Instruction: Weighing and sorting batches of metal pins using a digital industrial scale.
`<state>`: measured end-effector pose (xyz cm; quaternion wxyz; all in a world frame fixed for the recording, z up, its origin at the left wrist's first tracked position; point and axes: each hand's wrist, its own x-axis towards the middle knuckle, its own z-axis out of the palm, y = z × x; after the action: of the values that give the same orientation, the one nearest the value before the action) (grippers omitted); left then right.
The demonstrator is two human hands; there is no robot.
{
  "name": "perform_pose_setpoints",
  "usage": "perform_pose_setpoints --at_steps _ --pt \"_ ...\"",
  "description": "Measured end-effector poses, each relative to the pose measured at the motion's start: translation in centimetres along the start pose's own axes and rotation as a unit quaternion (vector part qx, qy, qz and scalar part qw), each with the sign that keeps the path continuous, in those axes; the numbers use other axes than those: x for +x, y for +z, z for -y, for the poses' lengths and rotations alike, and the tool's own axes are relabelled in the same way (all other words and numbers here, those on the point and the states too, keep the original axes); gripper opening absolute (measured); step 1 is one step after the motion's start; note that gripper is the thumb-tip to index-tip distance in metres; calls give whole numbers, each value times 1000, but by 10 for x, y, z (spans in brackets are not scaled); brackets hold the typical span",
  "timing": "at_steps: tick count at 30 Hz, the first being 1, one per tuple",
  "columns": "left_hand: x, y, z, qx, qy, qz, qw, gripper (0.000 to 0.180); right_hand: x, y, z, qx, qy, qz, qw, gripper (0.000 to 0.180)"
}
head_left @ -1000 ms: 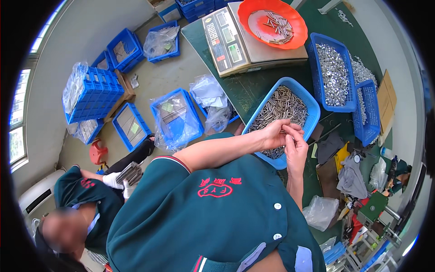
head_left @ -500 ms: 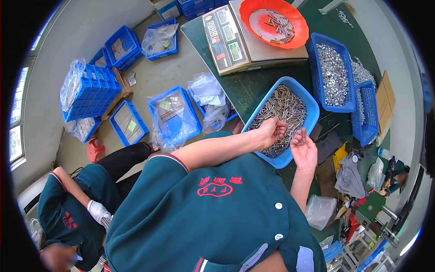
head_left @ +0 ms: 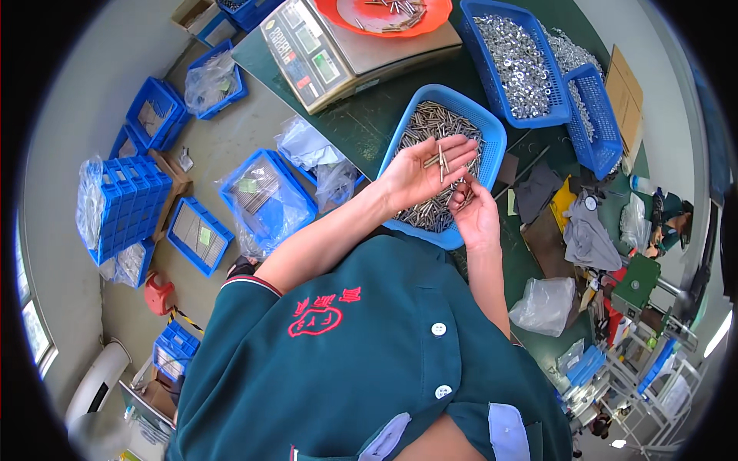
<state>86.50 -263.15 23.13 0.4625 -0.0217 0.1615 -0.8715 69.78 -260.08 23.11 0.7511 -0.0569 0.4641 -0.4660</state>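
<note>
Left hand (head_left: 419, 175) lies open, metal pins (head_left: 440, 157) on its palm; right hand (head_left: 475, 215) pinches pins over the blue basket (head_left: 492, 138).

Mostly blue bins, green table, silver metal parts.
I see a blue basket (head_left: 492, 131) with dull silver pins (head_left: 430, 123) under my hands; a few silver pins lie on my left hand (head_left: 419, 173). Two more blue bins (head_left: 477, 46) hold shiny silver nuts (head_left: 519, 58). The tray (head_left: 338, 11) on the grey scale (head_left: 384, 50) is orange-red. The table (head_left: 361, 127) is dark green. My shirt (head_left: 369, 361) is teal with a red embroidered mark, white buttons, a red-and-white striped sleeve edge. The floor (head_left: 100, 77) is grey, with blue crates (head_left: 123, 203) on it.
</note>
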Motion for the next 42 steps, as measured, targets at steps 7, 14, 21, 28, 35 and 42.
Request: perform_pose_setpoints --at_steps 7,14,21,28,35,42 --pt "-1 7 1 6 -13 9 1000 44 -3 2 -1 -42 -24 -4 999 22" --pt "37 62 -36 230 283 -252 896 14 7 -23 -14 89 82 -72 990 17" --pt "99 112 -112 412 491 -222 735 33 9 -18 -23 37 79 2 996 24" --pt "86 93 -96 716 538 -148 419 53 8 -14 -21 24 81 12 996 28" --pt "23 0 0 321 200 -284 881 38 -7 19 -10 -93 -160 -44 982 25" --pt "15 -38 27 106 -9 -203 973 42 -19 57 -18 -247 -276 19 929 22"
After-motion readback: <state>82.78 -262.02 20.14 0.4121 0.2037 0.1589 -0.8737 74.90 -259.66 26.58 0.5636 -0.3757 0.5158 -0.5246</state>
